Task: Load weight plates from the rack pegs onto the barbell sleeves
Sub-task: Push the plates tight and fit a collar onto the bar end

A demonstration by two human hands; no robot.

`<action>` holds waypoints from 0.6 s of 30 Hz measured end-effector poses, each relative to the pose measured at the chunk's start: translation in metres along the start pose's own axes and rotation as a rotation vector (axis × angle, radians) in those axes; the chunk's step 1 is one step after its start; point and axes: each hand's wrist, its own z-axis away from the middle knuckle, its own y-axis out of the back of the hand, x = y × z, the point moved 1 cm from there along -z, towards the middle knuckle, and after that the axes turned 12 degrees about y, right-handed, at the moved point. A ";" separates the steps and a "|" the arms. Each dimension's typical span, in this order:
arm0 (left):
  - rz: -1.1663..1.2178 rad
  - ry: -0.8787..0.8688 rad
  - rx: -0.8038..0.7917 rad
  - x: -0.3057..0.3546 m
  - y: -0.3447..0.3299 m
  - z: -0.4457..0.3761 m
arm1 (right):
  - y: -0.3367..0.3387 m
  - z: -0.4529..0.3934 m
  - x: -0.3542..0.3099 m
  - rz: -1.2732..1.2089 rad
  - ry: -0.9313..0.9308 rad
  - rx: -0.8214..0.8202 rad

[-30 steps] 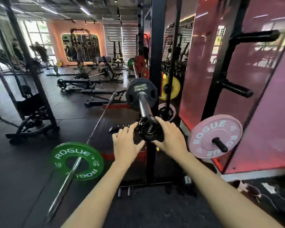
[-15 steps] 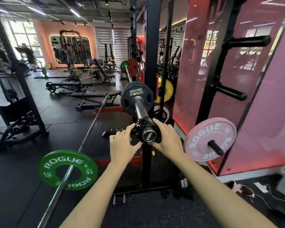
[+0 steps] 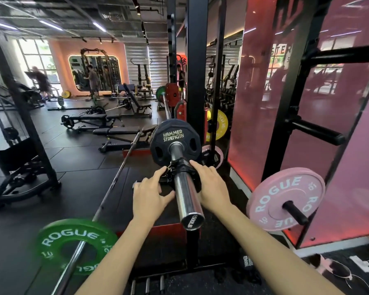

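The chrome barbell sleeve (image 3: pixel 188 201) points toward me, its end cap near the bottom centre. A black Hammer Strength plate (image 3: pixel 175 137) sits far along it. Just in front of that plate, a black collar (image 3: pixel 180 167) rings the sleeve. My left hand (image 3: pixel 151 194) touches the collar's left side with straight fingers, thumb spread toward the sleeve. My right hand (image 3: pixel 211 184) curls over the collar's right side. A pink Rogue plate (image 3: pixel 285 199) hangs on a low rack peg (image 3: pixel 296 211) to the right.
A green Rogue plate (image 3: pixel 73 245) sits on a second barbell (image 3: pixel 115 177) slanting across the floor at left. Black rack upright (image 3: pixel 198 60) rises behind the sleeve. Two bare pegs (image 3: pixel 317 133) jut from the right post. Benches and people stand farther back.
The collar has slid from the sleeve's tip up along the chrome to just in front of the black plate, with both hands moving with it. More bare sleeve shows now.
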 end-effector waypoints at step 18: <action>-0.032 0.021 0.023 -0.010 -0.054 -0.097 | -0.062 -0.087 0.066 0.092 0.068 0.015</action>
